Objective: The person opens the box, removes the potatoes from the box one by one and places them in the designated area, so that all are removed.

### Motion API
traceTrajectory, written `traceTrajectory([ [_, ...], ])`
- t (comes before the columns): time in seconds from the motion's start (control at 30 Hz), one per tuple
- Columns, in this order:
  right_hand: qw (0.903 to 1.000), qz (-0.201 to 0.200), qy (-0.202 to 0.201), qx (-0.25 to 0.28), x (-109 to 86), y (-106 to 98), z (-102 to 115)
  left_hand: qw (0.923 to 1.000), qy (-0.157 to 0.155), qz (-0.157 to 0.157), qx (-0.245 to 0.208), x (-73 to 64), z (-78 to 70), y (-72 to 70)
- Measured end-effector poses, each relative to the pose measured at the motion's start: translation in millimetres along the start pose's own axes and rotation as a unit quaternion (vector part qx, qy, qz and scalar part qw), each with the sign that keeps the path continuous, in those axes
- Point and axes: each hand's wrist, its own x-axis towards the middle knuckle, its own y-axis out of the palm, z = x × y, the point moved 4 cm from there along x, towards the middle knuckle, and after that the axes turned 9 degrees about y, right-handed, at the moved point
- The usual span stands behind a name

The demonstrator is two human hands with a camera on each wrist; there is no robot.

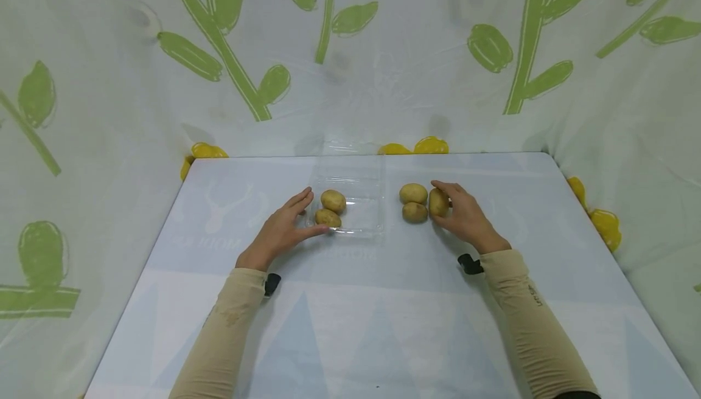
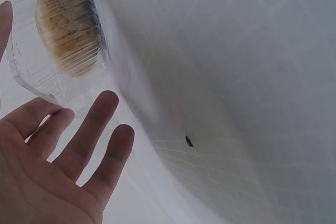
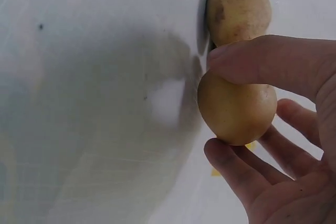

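Observation:
A clear plastic clamshell container [image 1: 364, 213] lies with its lid raised behind it, two potatoes [image 1: 333, 202] in its left part. My left hand [image 1: 279, 228] spans its left side, thumb along the front edge and fingers spread. In the left wrist view one potato [image 2: 71, 30] shows through the ribbed wall, fingertips right at the container's corner. To the right, my right hand [image 1: 465, 213] holds a potato [image 3: 236, 114] between thumb and fingers. Two more potatoes [image 1: 413, 194] sit just left of it, one behind the other.
A white table [image 1: 383, 301] with pale blue triangle prints extends under everything. Behind it and at both sides hangs a white curtain [image 1: 394, 83] with green leaves and yellow flowers. The raised lid [image 1: 350, 162] stands near the table's back edge.

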Motion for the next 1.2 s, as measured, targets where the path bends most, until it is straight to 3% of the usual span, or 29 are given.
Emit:
traceTrajectory([
  [0.2,0.9997,0.022,0.011,0.001,-0.9,4.6,-1.5,1.0000,-0.001,0.000,-0.005,1.0,0.2,0.8],
  [0.73,0.9992,0.035,0.016,-0.010,-0.6,6.9,-2.0,1.0000,-0.005,0.004,-0.002,0.6,-0.2,1.6],
  [1.03,0.9999,0.015,0.000,-0.006,-1.5,5.6,0.0,1.0000,-0.003,0.003,-0.003,0.8,1.0,1.4],
  [1.2,0.9993,-0.033,-0.019,0.001,-1.2,2.9,4.8,0.9999,0.000,0.006,0.008,1.0,2.1,0.2],
])
